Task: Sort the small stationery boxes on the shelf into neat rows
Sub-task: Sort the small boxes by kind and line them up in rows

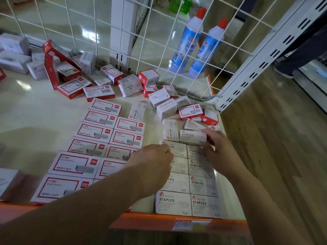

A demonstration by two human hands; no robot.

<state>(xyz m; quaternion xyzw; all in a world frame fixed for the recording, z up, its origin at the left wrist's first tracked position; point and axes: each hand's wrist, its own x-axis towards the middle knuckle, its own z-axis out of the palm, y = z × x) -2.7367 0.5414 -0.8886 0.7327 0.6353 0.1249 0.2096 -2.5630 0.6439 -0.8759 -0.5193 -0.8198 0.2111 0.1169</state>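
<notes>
Two neat columns of red-bordered staple boxes (92, 133) lie flat on the cream shelf (35, 112), left of centre. To their right run two columns of grey-white STAPLES boxes (201, 184). My right hand (217, 147) grips one grey-white STAPLES box (192, 137) at the far end of the right column. My left hand (152, 165) rests with curled fingers on the far boxes of the left grey-white column. Loose, unsorted red and white boxes (164, 103) lie jumbled toward the back right corner.
A white wire grid (123, 32) walls the back of the shelf, with two blue cleaner bottles (187, 41) behind it. More boxes (53, 68) pile at the back left. An orange rail (159, 221) edges the shelf front. A white slotted upright (265, 55) stands right.
</notes>
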